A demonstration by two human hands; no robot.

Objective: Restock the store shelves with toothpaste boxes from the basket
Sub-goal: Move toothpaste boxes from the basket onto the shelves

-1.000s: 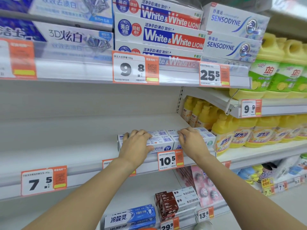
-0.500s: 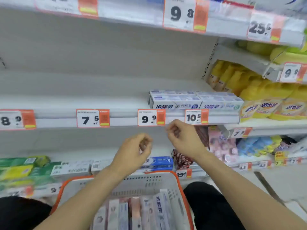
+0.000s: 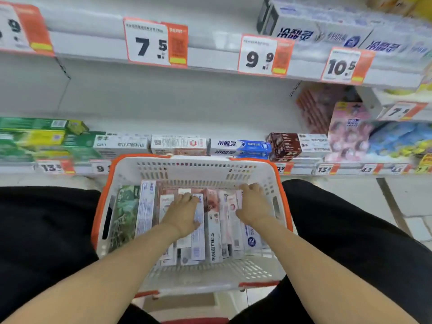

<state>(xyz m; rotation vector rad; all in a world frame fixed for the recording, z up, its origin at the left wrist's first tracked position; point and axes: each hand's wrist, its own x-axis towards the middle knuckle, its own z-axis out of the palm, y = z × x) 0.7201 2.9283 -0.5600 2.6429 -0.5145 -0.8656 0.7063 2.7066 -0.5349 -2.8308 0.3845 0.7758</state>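
A white basket with orange trim rests between my knees, holding several toothpaste boxes laid lengthwise, with a green box at its left side. My left hand lies on top of the white and pink boxes in the middle, fingers reaching to their far ends. My right hand curls round a pink-and-white box near the basket's right side. Above, white and blue toothpaste boxes stand on the shelf over the 10.5 tag.
The upper shelf edge carries tags 7.5, 9.9 and 10.5. The lower shelf behind the basket holds green boxes, white boxes, blue boxes and brown boxes. Pink and blue packs sit at right. My dark trouser legs flank the basket.
My hands left the boxes on the shelf and came down into the basket. My view dropped from the shelves to the basket, and the right hand now holds a box.
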